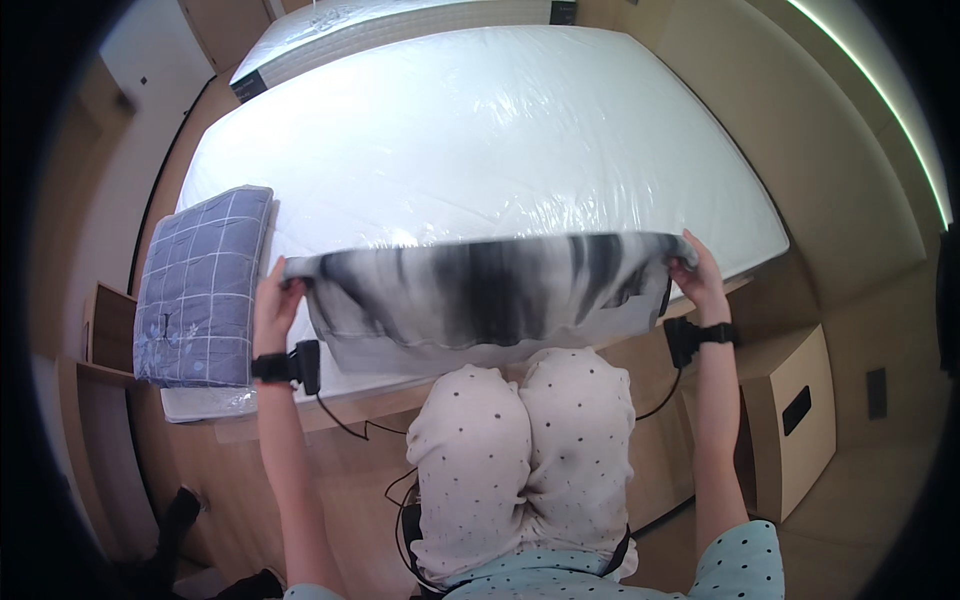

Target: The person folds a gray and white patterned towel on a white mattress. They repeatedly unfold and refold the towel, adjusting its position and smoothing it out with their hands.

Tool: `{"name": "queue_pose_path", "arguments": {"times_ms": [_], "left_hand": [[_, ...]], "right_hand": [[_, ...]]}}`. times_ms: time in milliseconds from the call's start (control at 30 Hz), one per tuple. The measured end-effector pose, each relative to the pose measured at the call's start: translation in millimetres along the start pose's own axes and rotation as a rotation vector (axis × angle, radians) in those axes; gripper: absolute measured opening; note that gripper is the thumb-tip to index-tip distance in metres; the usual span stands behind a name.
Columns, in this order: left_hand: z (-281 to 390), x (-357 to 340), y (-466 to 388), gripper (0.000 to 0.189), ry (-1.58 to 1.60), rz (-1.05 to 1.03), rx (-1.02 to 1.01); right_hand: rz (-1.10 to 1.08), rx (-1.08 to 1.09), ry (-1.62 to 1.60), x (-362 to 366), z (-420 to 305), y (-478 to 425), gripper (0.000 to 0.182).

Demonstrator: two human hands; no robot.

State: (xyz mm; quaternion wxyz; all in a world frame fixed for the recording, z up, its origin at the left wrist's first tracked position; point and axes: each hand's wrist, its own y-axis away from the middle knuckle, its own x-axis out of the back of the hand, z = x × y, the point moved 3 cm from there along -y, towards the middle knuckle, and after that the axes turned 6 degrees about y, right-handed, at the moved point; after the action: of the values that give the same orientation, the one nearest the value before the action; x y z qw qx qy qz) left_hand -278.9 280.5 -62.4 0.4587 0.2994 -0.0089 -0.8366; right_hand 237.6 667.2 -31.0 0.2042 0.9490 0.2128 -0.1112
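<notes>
A cloth (491, 292) with blurred black, grey and white bands is stretched between my hands along the near side of the bed. Its top edge runs nearly level, and a paler layer hangs out below the bands. My left hand (280, 300) pinches one upper corner, close to a folded blue-grey checked quilt (206, 289). At the opposite upper corner, my right hand (697, 274) grips bunched fabric. Behind the cloth lies a white mattress (450, 142) in shiny clear plastic. The cloth hides part of its near edge.
Beyond the mattress stands another plastic-wrapped mattress (390, 30). A wooden bedside cabinet (791, 420) is at the right, and wooden shelving (97, 420) at the left. Thin black cables (345, 427) run from my wrist straps. Another person's dark-clothed leg (169, 532) shows at lower left.
</notes>
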Motion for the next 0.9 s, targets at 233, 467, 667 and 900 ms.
{"name": "queue_pose_path", "arguments": {"times_ms": [233, 467, 667, 900], "left_hand": [[-58.9, 10.0, 34.9, 0.035, -1.039, -0.064, 0.184], [-88.3, 6.7, 67.9, 0.032, -1.075, -0.095, 0.213], [-21.7, -24.8, 40.8, 0.026, -0.746, -0.077, -0.192], [-92.5, 39.3, 40.1, 0.037, -1.346, 0.16, -0.569]], "right_hand": [[0.201, 0.011, 0.793, 1.0, 59.2, -10.8, 0.042], [0.059, -0.216, 0.759, -3.2, 98.1, 17.0, 0.023], [0.166, 0.29, 0.615, -13.3, 24.3, 24.7, 0.019], [0.205, 0.426, 1.184, 45.6, 100.8, 10.4, 0.033]]}}
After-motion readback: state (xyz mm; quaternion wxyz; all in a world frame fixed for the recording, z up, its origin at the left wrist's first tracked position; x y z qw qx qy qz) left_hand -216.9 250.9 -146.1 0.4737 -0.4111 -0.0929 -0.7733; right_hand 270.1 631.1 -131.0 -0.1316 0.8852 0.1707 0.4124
